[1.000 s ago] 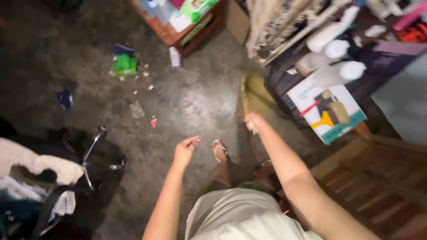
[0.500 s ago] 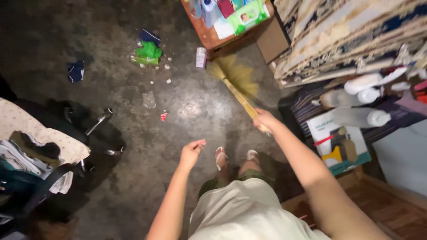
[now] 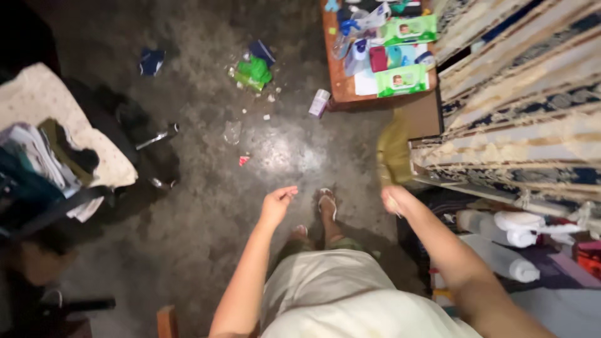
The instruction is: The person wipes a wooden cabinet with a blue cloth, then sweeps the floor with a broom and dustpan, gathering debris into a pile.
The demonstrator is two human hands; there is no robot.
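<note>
Our right grip [image 3: 395,199] is closed round the broom [image 3: 393,153], just right of centre frame. Half a second ago the bristles reached out toward the low counter [image 3: 335,75]; now they're pulled back beside the curtain, so that stroke looks done. Left hand [image 3: 277,204] hangs loose, half open, holding nothing. Litter [image 3: 253,72] sits upper centre.

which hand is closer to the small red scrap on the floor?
Left. The left hand hangs open just below-right of the red scrap; the right hand, gripping the broom, is farther right.
</note>
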